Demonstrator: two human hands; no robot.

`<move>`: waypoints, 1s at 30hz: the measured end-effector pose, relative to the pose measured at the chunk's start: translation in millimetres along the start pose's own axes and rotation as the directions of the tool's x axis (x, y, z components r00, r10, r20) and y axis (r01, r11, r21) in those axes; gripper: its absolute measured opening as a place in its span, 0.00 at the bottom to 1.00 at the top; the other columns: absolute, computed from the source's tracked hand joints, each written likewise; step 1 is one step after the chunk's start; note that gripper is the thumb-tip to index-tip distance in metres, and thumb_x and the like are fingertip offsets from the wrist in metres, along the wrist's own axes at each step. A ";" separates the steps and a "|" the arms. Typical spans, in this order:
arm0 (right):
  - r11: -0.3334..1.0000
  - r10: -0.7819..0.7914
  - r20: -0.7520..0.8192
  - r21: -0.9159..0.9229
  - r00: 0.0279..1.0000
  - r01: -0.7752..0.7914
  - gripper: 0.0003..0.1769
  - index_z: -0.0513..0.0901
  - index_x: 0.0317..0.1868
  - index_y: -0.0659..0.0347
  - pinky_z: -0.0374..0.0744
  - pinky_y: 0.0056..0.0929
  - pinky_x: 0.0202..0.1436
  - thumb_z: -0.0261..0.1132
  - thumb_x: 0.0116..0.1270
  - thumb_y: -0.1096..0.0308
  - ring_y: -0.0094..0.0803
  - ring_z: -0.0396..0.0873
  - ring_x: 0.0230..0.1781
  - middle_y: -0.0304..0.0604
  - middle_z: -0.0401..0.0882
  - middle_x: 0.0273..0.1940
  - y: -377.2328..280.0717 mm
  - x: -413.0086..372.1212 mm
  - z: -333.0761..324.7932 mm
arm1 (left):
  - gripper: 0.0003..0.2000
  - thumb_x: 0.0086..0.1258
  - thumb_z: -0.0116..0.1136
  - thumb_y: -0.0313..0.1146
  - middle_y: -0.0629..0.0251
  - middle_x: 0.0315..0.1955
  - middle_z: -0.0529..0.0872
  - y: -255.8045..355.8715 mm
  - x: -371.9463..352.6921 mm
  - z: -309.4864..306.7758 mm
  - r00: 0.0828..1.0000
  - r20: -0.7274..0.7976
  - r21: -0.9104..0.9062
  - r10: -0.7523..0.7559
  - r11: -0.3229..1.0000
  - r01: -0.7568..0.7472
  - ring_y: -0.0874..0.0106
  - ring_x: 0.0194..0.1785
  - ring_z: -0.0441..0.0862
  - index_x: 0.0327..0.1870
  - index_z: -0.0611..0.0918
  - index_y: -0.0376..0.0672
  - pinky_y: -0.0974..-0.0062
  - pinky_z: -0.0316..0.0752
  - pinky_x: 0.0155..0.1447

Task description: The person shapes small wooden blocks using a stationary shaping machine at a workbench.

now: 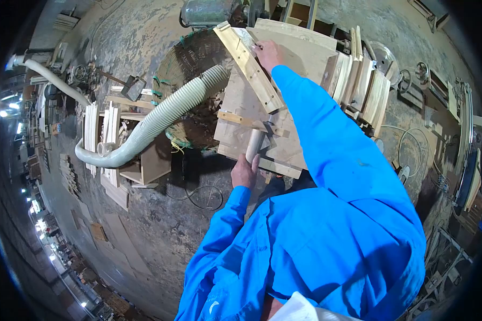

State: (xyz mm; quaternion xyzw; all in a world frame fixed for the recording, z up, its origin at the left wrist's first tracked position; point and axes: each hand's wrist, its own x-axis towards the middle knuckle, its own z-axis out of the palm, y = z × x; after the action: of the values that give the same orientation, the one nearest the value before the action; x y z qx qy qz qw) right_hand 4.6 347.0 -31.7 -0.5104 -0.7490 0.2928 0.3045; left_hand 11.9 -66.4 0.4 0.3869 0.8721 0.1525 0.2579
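Observation:
My left hand (243, 172) is wrapped round the near end of a pale cylindrical wooden piece (255, 143), whose far end reaches a small metal part (268, 128) on the worktable (300, 53). Across the table's left part lies a long pale wooden bar (249, 67) with several dark spots. Beside this bar's far end is my right hand (269, 55), with its fingers bent at the bar's edge; what they hold, if anything, is hidden. A shorter wooden strip (235, 119) lies near the metal part.
A ribbed hose (171, 109) runs from the left over a woven basket (193, 53) to the table's left side. Stacked boards (359, 85) stand on the right. A motor (209, 12) sits beyond the table. Wooden strips (110, 131) are piled at the left.

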 end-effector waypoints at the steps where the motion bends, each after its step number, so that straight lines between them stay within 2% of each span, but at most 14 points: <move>1: 1.000 -0.001 0.001 0.000 1.000 0.001 0.14 0.94 0.44 0.56 0.81 0.54 0.56 0.69 0.73 0.55 0.57 0.85 0.49 0.58 0.88 0.44 -0.7 4.1 2.8 | 0.25 0.78 0.60 0.58 0.44 0.30 0.89 -0.2 0.6 -0.7 1.000 -0.001 -0.001 -0.001 1.000 0.001 0.42 0.39 0.89 0.43 0.80 0.38 0.45 0.82 0.43; 3: 0.998 -0.059 0.004 -0.008 0.998 0.059 0.14 0.94 0.44 0.55 0.81 0.54 0.55 0.69 0.73 0.55 0.58 0.85 0.49 0.58 0.88 0.44 -2.7 12.7 6.8 | 0.25 0.79 0.60 0.57 0.43 0.30 0.89 0.4 3.8 -1.5 1.000 0.016 -0.013 -0.016 1.000 0.016 0.41 0.39 0.89 0.43 0.80 0.38 0.45 0.82 0.43; 9: 0.999 0.012 0.041 -0.030 0.999 -0.010 0.14 0.94 0.45 0.54 0.82 0.53 0.56 0.70 0.72 0.55 0.57 0.85 0.51 0.58 0.87 0.46 -2.4 46.4 12.5 | 0.25 0.79 0.60 0.57 0.42 0.32 0.89 18.6 29.2 -10.4 0.999 0.021 -0.019 -0.030 0.999 0.031 0.41 0.40 0.89 0.43 0.79 0.37 0.45 0.82 0.44; 14: 1.000 -0.020 0.021 -0.023 1.000 0.020 0.14 0.94 0.48 0.53 0.82 0.53 0.57 0.69 0.72 0.55 0.56 0.85 0.50 0.57 0.87 0.48 13.2 77.0 19.0 | 0.25 0.79 0.60 0.56 0.41 0.32 0.88 36.0 48.7 -5.9 1.000 0.007 0.007 -0.009 1.000 0.009 0.41 0.40 0.88 0.44 0.78 0.37 0.45 0.81 0.43; 25: 0.999 -0.026 0.002 -0.019 1.000 0.026 0.14 0.94 0.49 0.51 0.82 0.52 0.59 0.68 0.73 0.56 0.55 0.85 0.52 0.57 0.87 0.49 17.5 70.8 18.9 | 0.24 0.79 0.60 0.56 0.42 0.31 0.88 24.8 43.9 11.0 0.999 -0.050 0.017 0.019 1.000 -0.018 0.39 0.38 0.88 0.45 0.78 0.38 0.45 0.80 0.42; 27: 0.990 -0.073 -0.002 -0.120 0.997 0.073 0.15 0.94 0.50 0.52 0.82 0.51 0.60 0.67 0.73 0.55 0.53 0.85 0.54 0.56 0.88 0.49 17.6 79.7 18.2 | 0.25 0.79 0.60 0.57 0.43 0.30 0.88 23.2 52.1 11.4 0.996 -0.069 0.017 0.053 0.998 -0.052 0.40 0.38 0.88 0.45 0.77 0.38 0.45 0.81 0.42; 30: 0.990 -0.077 -0.016 -0.121 0.997 0.075 0.17 0.94 0.51 0.52 0.82 0.48 0.62 0.67 0.73 0.53 0.51 0.85 0.56 0.55 0.89 0.49 23.1 80.2 13.1 | 0.25 0.79 0.60 0.57 0.42 0.31 0.89 25.3 54.5 13.4 0.999 -0.042 0.019 0.029 0.999 -0.029 0.40 0.39 0.88 0.44 0.78 0.38 0.45 0.81 0.42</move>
State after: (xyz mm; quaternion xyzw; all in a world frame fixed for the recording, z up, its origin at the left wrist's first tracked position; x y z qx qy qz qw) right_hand -15.3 428.1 -44.9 -0.5020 -0.7810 0.2301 0.2917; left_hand 3.6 -7.9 -17.0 0.3986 0.8730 0.1563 0.2334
